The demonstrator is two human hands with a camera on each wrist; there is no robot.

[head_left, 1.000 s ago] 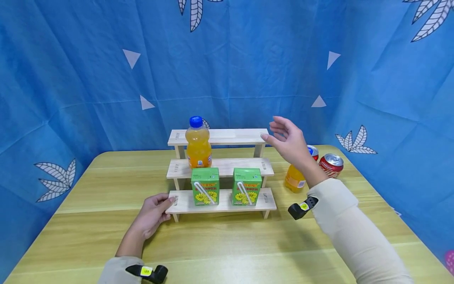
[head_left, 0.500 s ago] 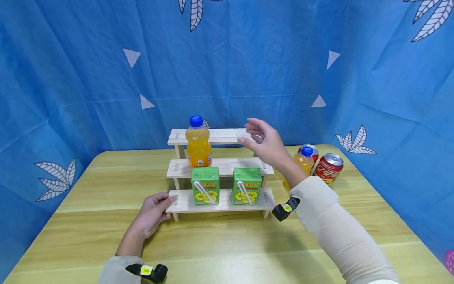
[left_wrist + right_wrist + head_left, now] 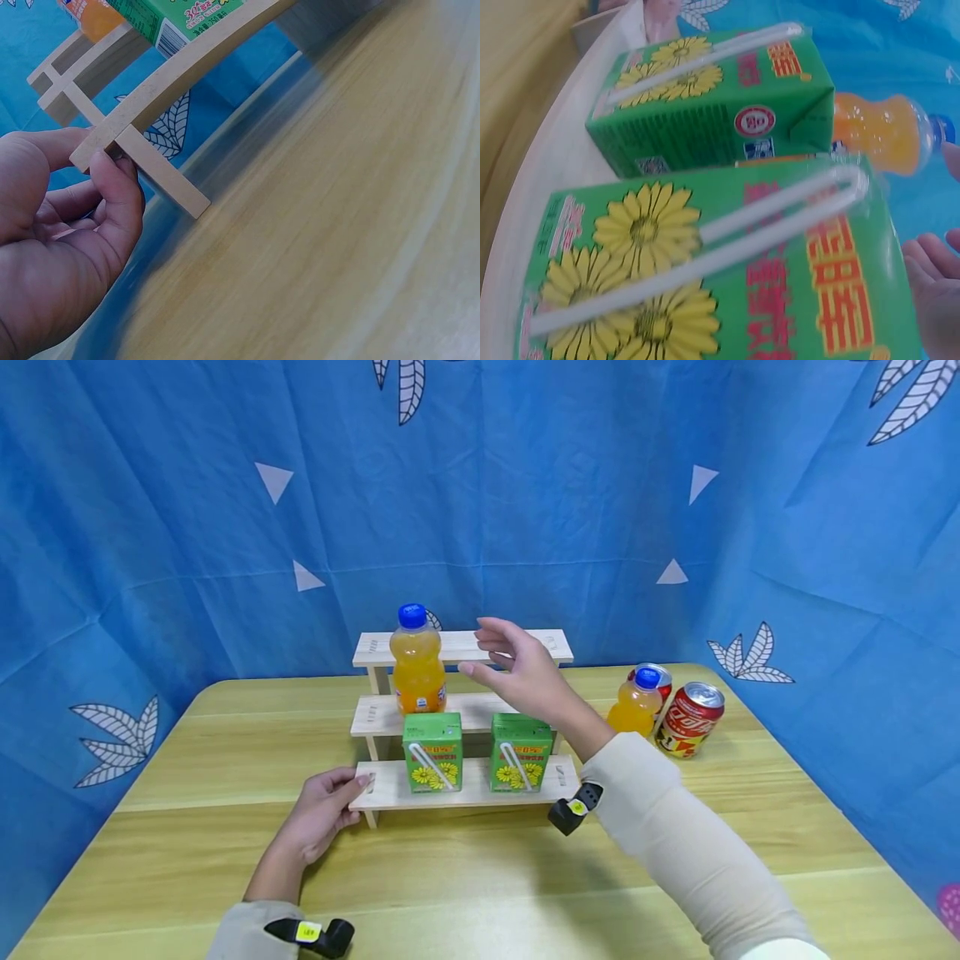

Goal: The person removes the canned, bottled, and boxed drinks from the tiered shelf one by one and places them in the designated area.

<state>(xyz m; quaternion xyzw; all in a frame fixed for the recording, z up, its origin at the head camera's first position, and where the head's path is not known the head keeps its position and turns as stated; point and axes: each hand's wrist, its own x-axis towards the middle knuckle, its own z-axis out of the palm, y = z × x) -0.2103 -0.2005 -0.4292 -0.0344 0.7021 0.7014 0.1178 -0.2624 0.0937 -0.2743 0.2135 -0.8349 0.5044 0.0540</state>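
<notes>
A three-tier wooden rack (image 3: 480,795) stands on the table. My left hand (image 3: 324,814) pinches the left end of its lowest shelf between thumb and fingers, as the left wrist view also shows. Two green drink cartons (image 3: 433,753) with straws stand on that shelf. On the middle shelf, at the left, an orange drink bottle (image 3: 418,668) with a blue cap stands upright. My right hand (image 3: 525,672) hovers over the rack, right of the bottle and apart from it, fingers loosely bent with nothing between them. In the right wrist view its fingers (image 3: 930,259) show beyond the cartons.
On the table right of the rack stand a second orange bottle (image 3: 635,706), a red can (image 3: 690,720) and another can (image 3: 663,678) partly hidden behind that bottle. A blue curtain (image 3: 480,485) hangs behind the table (image 3: 450,885).
My right hand has moved left across the rack, from its right end toward the bottle on the middle shelf. The second bottle and the cans have come into fuller view. My left hand stays put.
</notes>
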